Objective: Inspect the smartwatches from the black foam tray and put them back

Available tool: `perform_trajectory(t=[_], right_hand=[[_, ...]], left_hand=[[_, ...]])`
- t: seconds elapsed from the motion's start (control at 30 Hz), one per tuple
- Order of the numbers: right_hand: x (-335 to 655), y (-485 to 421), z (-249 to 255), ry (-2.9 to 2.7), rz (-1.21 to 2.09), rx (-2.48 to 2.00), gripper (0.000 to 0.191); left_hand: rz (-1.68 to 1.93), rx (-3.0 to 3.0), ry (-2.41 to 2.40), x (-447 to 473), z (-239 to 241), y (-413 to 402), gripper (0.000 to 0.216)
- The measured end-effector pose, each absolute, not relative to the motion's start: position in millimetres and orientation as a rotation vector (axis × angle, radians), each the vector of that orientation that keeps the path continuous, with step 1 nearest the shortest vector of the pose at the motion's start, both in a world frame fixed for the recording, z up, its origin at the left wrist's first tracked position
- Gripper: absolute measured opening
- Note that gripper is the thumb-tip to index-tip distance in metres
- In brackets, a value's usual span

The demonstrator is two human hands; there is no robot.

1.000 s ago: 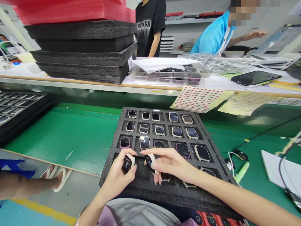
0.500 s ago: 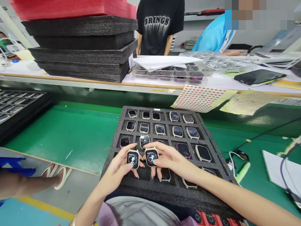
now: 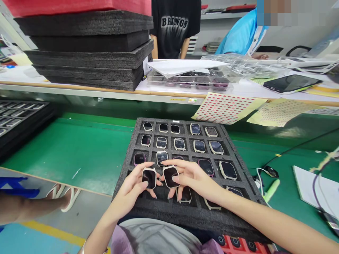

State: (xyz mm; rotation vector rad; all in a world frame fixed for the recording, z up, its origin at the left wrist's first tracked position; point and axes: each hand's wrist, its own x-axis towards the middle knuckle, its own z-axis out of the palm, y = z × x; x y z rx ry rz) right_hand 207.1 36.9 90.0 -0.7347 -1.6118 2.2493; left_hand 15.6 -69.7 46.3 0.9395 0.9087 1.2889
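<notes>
A black foam tray (image 3: pixel 233 141) with a grid of pockets lies on the green belt in front of me, most pockets holding a smartwatch body. My left hand (image 3: pixel 132 192) pinches one watch body (image 3: pixel 149 177) by its edges, dark screen facing me. My right hand (image 3: pixel 194 180) holds a second watch body (image 3: pixel 170 175) the same way, right beside the first. Both hands hover over the tray's near rows. Under my right fingers another watch (image 3: pixel 185 195) rests in its pocket.
A stack of black foam trays (image 3: pixel 90 53) under red foam stands on the shelf behind. Clear trays (image 3: pixel 190 79), red-dot sticker sheets (image 3: pixel 225 107) and a tablet (image 3: pixel 290 84) lie to the right. Another filled tray (image 3: pixel 18 113) sits far left. Two people stand behind. A green pen (image 3: pixel 270 188) and cables lie right.
Both watches were turned from edge-on to face me, their screens lit half a second ago and are dark now. My hands stayed over the same spot.
</notes>
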Motion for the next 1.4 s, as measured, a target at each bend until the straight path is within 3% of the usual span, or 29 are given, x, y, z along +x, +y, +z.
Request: perform_trajectory(t=[0.33, 0.6, 0.87, 1.4], right_hand=[[205.6, 29.9, 88.9, -1.656, 2.201, -0.632, 0.053], [209.2, 32.7, 93.0, -1.771, 2.229, -0.579, 0.038], [208.2, 30.1, 92.0, -1.767, 2.217, -0.592, 0.048], [207.8, 29.3, 98.3, -1.727, 2.218, -0.637, 0.048]], left_hand=[[1.238, 1.063, 1.077, 18.0, 56.0, -69.3, 0.040], [1.130, 1.228, 1.393, 18.9, 57.5, -71.7, 0.019], [1.083, 1.192, 1.385, 22.3, 69.9, -73.9, 0.028], [1.094, 1.279, 1.413, 20.7, 70.5, -76.1, 0.034]])
